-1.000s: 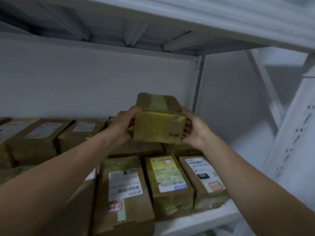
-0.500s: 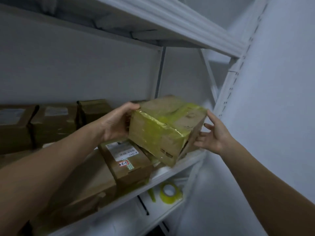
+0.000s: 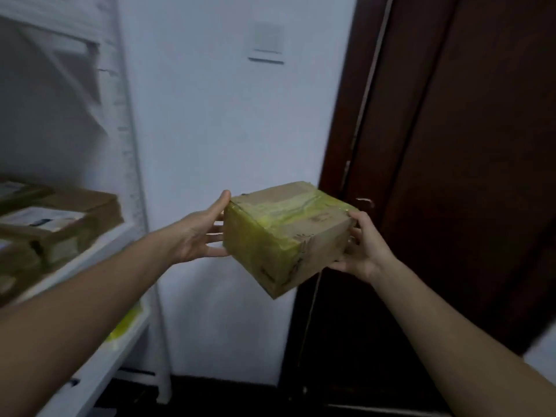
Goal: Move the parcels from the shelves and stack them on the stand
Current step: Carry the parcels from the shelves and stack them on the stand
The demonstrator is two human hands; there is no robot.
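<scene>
I'm looking at a pale wall (image 3: pixel 216 130), dimly and evenly lit, with a white switch plate (image 3: pixel 267 40) set high on it. Along its right edge stands a dark brown wooden door (image 3: pixel 481 145) in a matching frame (image 3: pixel 340 115). A small bright fitting (image 3: pixel 364 201) shows near the door's left edge. At the wall's left edge rises the white upright of a metal shelf rack (image 3: pixel 129 145). The floor (image 3: pixel 228 398) below is dark.

The parcel (image 3: pixel 282 233) is swinging right, off the shelf (image 3: pixel 99 246) and out before the wall (image 3: pixel 225 130). The right hand (image 3: pixel 365 251), loose a moment ago, is gripping its end.
</scene>
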